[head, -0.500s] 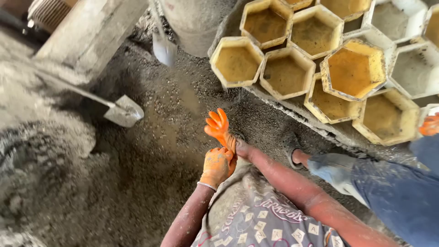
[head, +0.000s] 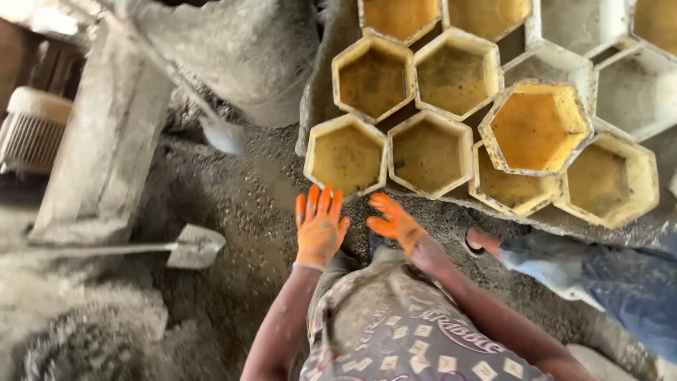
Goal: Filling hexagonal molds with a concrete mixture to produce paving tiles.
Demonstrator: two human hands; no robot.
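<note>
Soft daylight fills the scene, brightest over the yellow hexagonal moulds (head: 430, 152) toward the upper right, where the pale rims nearly wash out. The upper left corner is blown to white glare. The gritty floor (head: 233, 233) lies dimmer, with soft shadow under the shovel blade (head: 194, 247). Wide-angle bending curves the edges. The orange gloves look slightly smeared by motion.
</note>
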